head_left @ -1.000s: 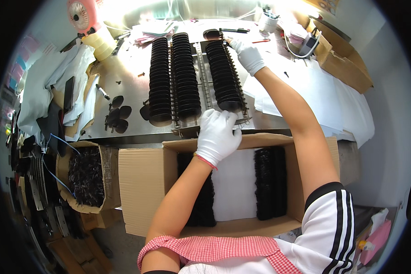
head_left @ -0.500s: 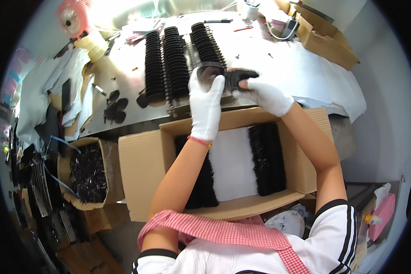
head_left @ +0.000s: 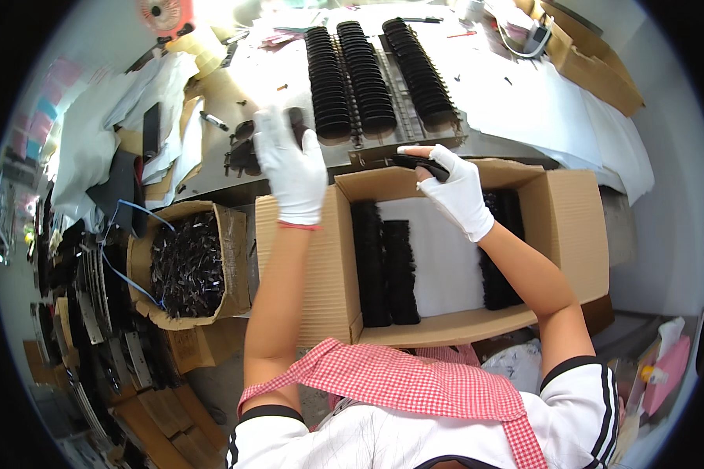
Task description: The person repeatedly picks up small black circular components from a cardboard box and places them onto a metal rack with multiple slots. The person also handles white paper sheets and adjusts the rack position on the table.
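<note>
My right hand (head_left: 455,191), white-gloved with bare fingertips, is closed around a small stack of dark lenses (head_left: 408,162) above the far edge of the cardboard box (head_left: 575,234). Away to the left, my gloved left hand (head_left: 293,176) reaches over loose dark lenses (head_left: 242,148) on the table. Its fingers are smeared by motion; a dark lens shape (head_left: 296,125) shows beside the thumb, and whether it is held is unclear. Rows of dark round lenses (head_left: 365,86) stand upright in a metal rack beyond the hands. Black fuzzy-edged rows and white sheeting (head_left: 446,250) line the box.
Left of the box stands a carton (head_left: 231,258) filled with dark scraps, a blue strap at its side. Papers (head_left: 137,117), a marker (head_left: 213,120) and a pink fan (head_left: 164,16) are at the left. An opened carton (head_left: 594,62) sits at the far right.
My left hand has moved left from the rack to the loose lenses. The right hand has come nearer the box with its stack. The whole view has shifted.
</note>
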`<move>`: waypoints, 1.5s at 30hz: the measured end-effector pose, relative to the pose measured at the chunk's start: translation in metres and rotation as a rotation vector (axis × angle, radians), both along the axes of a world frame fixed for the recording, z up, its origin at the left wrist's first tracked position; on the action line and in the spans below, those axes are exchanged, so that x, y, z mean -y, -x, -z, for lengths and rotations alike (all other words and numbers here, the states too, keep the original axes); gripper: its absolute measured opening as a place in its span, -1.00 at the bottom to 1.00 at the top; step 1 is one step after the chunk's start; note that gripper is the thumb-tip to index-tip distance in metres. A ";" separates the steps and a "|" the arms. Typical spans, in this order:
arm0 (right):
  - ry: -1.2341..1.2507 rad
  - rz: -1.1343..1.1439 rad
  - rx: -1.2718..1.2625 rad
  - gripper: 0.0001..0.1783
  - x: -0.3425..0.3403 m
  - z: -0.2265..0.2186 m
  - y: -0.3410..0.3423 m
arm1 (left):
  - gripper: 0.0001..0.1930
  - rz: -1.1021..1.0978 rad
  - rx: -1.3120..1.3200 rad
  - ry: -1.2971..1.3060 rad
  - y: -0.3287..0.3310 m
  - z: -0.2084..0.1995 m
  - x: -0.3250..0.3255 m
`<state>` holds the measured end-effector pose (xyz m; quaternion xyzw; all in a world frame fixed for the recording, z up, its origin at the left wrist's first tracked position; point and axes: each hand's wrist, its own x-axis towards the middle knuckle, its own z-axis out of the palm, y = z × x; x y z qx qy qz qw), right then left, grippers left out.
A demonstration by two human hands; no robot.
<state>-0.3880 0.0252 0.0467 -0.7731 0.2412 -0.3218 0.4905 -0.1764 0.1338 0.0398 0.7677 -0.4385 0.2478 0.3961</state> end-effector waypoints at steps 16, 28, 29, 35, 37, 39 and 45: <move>0.474 0.003 -0.494 -0.71 -0.012 0.050 0.113 | -0.81 0.473 -2.367 0.458 0.213 0.085 0.027; 0.699 0.361 -0.544 -0.81 0.104 0.105 0.156 | -0.57 0.549 -1.012 -0.448 0.229 0.183 0.141; 0.766 0.382 -0.592 -0.80 0.105 0.112 0.152 | -0.58 0.551 -0.920 -0.429 0.232 0.188 0.144; 0.981 0.293 -0.866 -0.91 0.106 0.131 0.139 | -0.59 0.478 -0.812 -0.311 0.248 0.209 0.144; 1.016 0.246 -0.863 -0.91 0.105 0.131 0.138 | -0.53 0.498 -1.112 -0.135 0.256 0.213 0.145; 0.985 0.249 -0.831 -0.92 0.103 0.131 0.138 | -0.48 0.483 -1.320 0.057 0.265 0.215 0.146; 1.008 0.186 -0.836 -0.92 0.100 0.138 0.132 | -0.36 0.437 -1.368 0.101 0.277 0.208 0.138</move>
